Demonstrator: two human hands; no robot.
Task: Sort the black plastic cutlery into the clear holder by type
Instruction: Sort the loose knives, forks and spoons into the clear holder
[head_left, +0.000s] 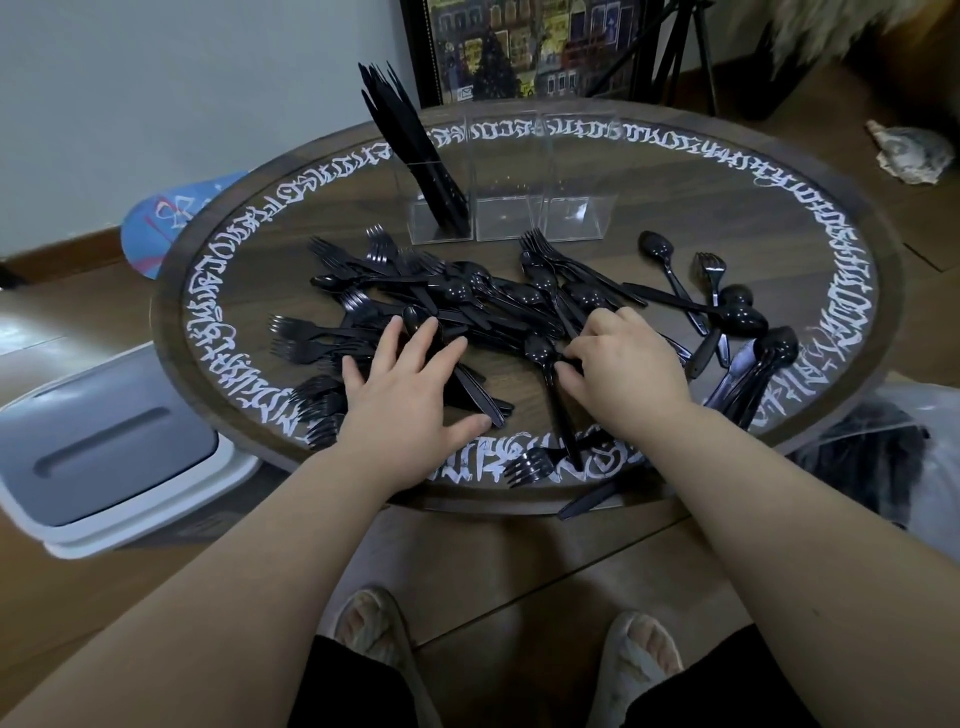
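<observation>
**Knives stand filed, the tangle of forks and spoons waits**

While the room stays dim around it, with a pale wall, a framed picture (524, 49) leaning behind, a white lidded bin (111, 457) on the wooden floor at the left and a crumpled clear bag (904, 457) at the right, the round bench (249, 291) fills the middle, dark wood ringed with white script under a glossy top. On it stands the clear holder (511, 208) with three compartments: the left one holds a sheaf of knives (415, 150) leaning leftward, the middle and right ones look empty. Near the front lies the cutlery pile (467, 301), forks and spoons crossed over one another, with a few strays (727, 312) off to the right. Left hand (410, 384) lies flat and spread on the pile, fingers straight, holding nothing. Right hand (623, 364) has fingers curled down among the handles; whether it pinches a piece I cannot tell. These pieces look light, stiff and slick, apt to skate on the gloss and snag by the tines, so the handle seems the best place to take hold
</observation>
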